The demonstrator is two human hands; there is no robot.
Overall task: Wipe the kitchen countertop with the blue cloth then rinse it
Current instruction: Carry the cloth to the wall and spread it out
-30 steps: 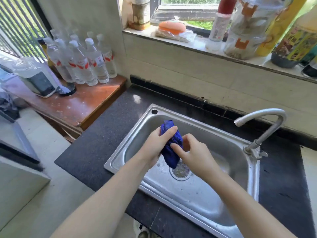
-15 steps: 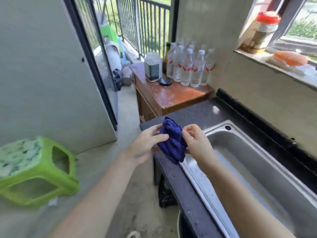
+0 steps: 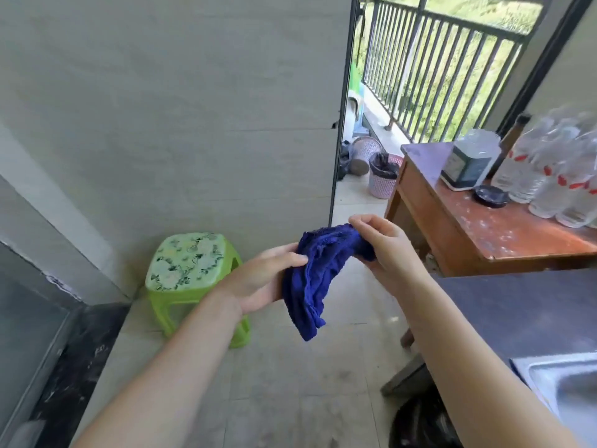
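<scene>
The blue cloth (image 3: 315,276) hangs crumpled between both hands, out over the tiled floor to the left of the counter. My left hand (image 3: 265,279) holds its left side, thumb on top of the fabric. My right hand (image 3: 384,245) pinches the upper right end. The cloth's lower end dangles free. The dark countertop (image 3: 517,305) lies at the right, with a corner of the steel sink (image 3: 568,386) at the bottom right.
A green plastic stool (image 3: 189,273) stands on the floor by the grey wall. A wooden side table (image 3: 484,231) carries several water bottles (image 3: 562,179) and a jar (image 3: 470,163). Pink baskets (image 3: 384,176) sit near the balcony railing.
The view has swung left from the sink to the floor and balcony door. Both hands carried the cloth away from the sink, and it now hangs more loosely unfolded.
</scene>
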